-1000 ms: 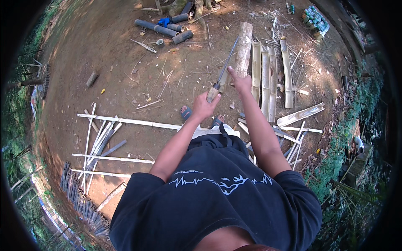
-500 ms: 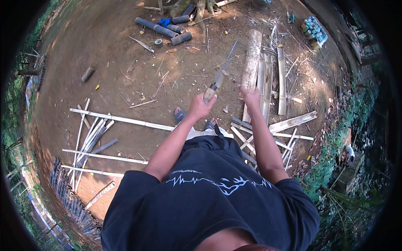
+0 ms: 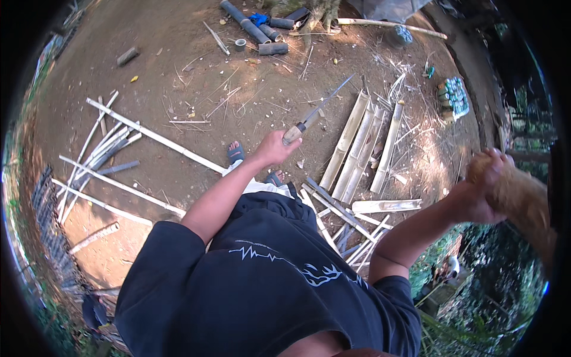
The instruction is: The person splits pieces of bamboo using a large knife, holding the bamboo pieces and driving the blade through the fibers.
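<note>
Over the dirt (image 3: 172,41), left grip (image 3: 275,148) encloses a knife handle (image 3: 294,132), right grip (image 3: 483,187) a log (image 3: 527,205); log handling appears current, next requiring steadiness.

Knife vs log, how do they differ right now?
Build: the knife has a slim blade; the log is thick and rounded.
Colour: the knife pairs a greyish blade with a tan handle; the log looks brownish, slightly blurred.
Place: the knife points forward-right from the left hand; the log, in the right hand, reaches the picture's dark right rim.
Shared: each is gripped one-handed.
</note>
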Motion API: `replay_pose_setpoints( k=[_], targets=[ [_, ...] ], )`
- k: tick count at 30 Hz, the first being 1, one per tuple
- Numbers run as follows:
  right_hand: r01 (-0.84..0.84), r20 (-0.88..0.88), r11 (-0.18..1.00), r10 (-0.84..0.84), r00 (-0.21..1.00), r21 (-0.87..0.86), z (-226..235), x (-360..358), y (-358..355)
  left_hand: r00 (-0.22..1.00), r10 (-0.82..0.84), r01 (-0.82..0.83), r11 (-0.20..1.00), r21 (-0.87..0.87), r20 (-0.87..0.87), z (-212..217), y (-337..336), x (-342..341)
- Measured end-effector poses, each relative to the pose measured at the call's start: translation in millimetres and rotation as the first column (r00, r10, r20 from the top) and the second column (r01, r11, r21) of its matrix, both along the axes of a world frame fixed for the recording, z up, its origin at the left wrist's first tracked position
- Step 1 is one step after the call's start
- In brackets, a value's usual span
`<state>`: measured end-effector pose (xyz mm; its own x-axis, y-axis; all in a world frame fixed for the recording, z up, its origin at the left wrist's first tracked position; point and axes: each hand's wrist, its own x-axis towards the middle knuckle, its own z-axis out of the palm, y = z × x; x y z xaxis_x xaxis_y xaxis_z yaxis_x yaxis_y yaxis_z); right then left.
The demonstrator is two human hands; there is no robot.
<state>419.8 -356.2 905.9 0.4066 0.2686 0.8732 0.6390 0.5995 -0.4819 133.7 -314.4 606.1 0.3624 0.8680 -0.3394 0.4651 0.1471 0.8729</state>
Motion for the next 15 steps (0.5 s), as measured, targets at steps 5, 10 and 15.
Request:
replay_pose_setpoints(
  k=[5, 10, 15],
  targets=[
    [-0.112, -0.093, 0.981, 0.098, 0.991, -0.161, -120.1, -40.3, 3.0, 0.998, 0.011, -0.005, 0.996, 0.090, -0.069, -19.7, 2.0, -9.7],
    [0.124, 0.122, -0.012, 0.117, 0.986, -0.992, -245.0, 26.0, -15.7, 0.984, -0.070, 0.068, 0.998, -0.018, -0.165, -14.5, 13.5, -8.9],
    [-0.140, -0.089, 0.541, 0.120, 0.989, -0.830, -73.8, -14.7, 23.3, 0.989, 0.005, -0.025, 0.991, -0.135, -0.146, -28.8, -1.8, -32.7]
  ],
)
